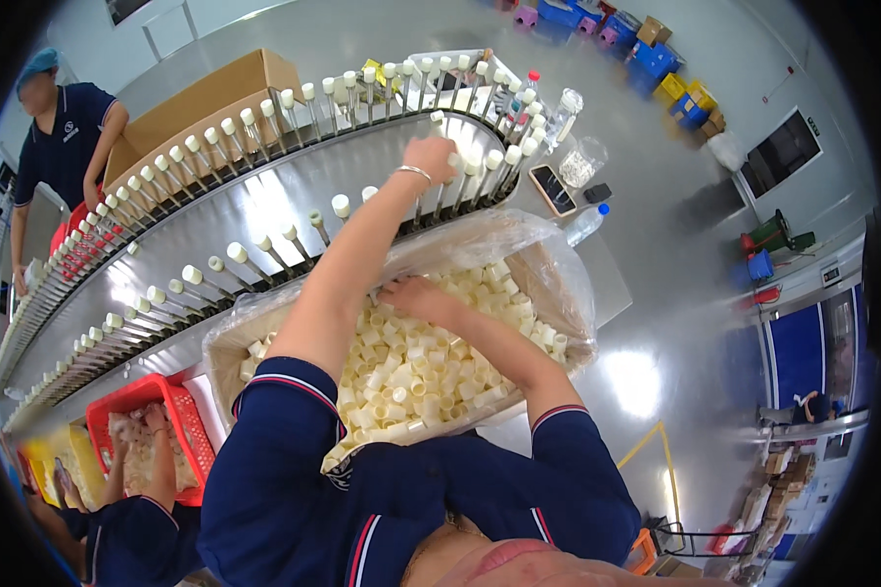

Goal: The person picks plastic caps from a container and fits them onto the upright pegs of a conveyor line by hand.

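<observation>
A cardboard box lined with a clear plastic bag (548, 284) sits in front of me, heaped with small cream plastic caps (411, 372). My right hand (416, 295) lies on the heap with its fingers dug in among the caps; whether it holds any is hidden. My left hand (431, 158), with a thin bracelet at the wrist, reaches out over the curved conveyor (264, 196). It is closed around a cream cap at one of the upright metal pins (439, 122). Most pins along the two rows carry a cap.
A co-worker's hands (157, 430) dig in a red basket (181, 411) at lower left, next to a yellow crate (64, 460). Another person (64, 137) stands at far left. Beyond the conveyor are a cardboard box (206, 98), a phone (553, 188) and a water bottle (585, 225).
</observation>
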